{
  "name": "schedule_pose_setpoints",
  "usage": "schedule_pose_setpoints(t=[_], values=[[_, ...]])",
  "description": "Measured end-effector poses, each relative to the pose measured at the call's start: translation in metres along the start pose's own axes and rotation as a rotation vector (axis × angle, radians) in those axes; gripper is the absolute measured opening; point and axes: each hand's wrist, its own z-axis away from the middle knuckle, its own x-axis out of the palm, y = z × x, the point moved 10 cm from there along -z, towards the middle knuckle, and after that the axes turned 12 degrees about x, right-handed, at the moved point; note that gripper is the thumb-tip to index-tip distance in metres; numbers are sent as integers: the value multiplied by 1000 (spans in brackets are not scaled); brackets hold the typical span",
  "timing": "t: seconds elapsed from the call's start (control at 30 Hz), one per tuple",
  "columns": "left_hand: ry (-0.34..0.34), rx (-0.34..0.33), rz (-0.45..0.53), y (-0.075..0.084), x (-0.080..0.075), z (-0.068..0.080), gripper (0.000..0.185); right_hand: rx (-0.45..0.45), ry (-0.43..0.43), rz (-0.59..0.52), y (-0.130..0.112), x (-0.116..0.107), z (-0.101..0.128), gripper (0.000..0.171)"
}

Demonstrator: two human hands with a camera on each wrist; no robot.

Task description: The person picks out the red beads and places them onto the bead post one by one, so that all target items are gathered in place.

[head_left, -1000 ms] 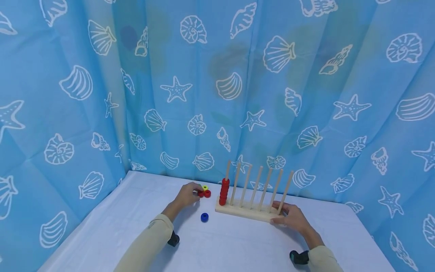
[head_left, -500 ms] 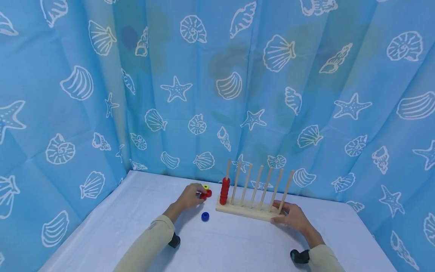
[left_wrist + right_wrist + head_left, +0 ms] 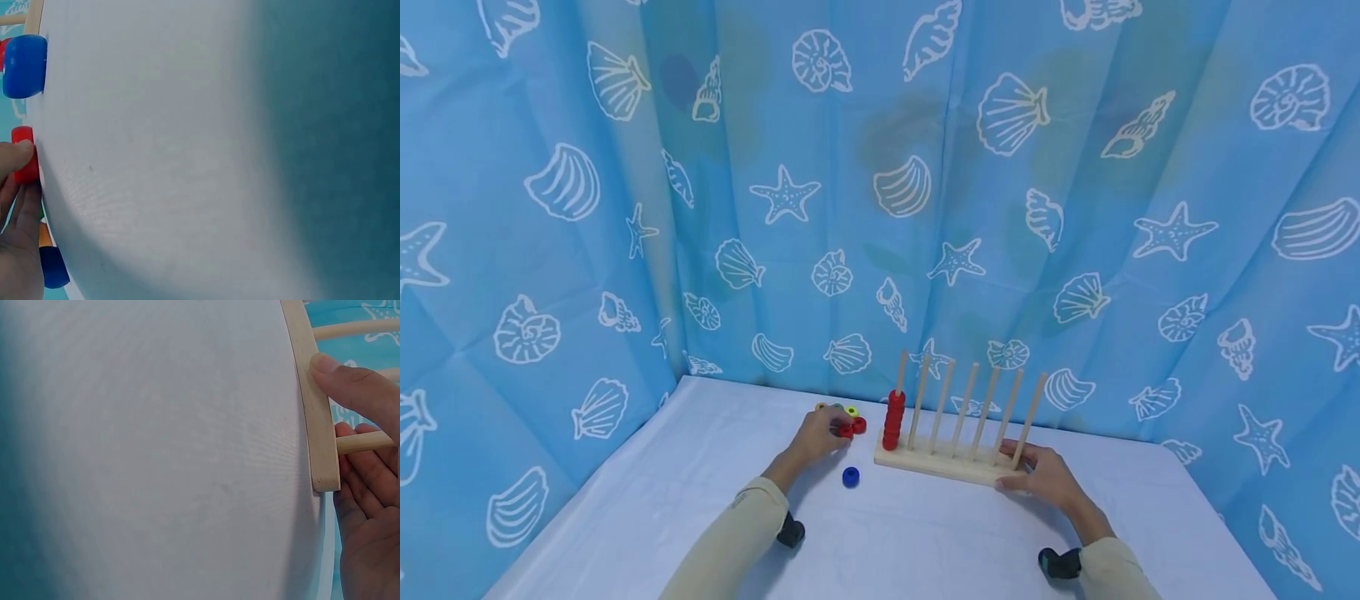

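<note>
My left hand (image 3: 816, 437) is at the left of the table, its thumb and fingers pinching a red bead (image 3: 25, 159) low over the cloth. Another red bead (image 3: 859, 426) lies just beyond the fingertips, with a yellow bead (image 3: 852, 412) behind it. A wooden peg rack (image 3: 936, 467) has a row of upright pegs; several red beads (image 3: 893, 421) are stacked on its leftmost one. Gripping the rack's right end, my right hand (image 3: 1048, 479) has its thumb on the front of the base (image 3: 320, 425) and its fingers behind.
A loose blue bead (image 3: 851, 477) sits between my left hand and the rack. Beyond the left hand are an orange bead (image 3: 821, 407) and, in the left wrist view, a dark blue bead (image 3: 54, 267). A blue shell-patterned curtain (image 3: 850, 208) hangs behind the table.
The left hand has shifted slightly right and nearer, bringing the red bead a little toward me; more beads show behind it. The right hand and the rack stay put.
</note>
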Motion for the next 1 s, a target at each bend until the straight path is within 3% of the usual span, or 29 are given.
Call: schedule_pose_setpoints(t=[0.23,0.47,0.73,1.0], values=[[-9,-16,-6,0,-6,1,34,13,-1,6,-1,0,-1,73],[41,1,8,4,-19,0,34,31,-10,-9,2,1,-2,73],[77,122,52,28,-33,-7,34,15,-4,-16,3,0,-2,73],[89,150,99,50,-50,-19,38,10,-2,-12,2,0,-3,73]])
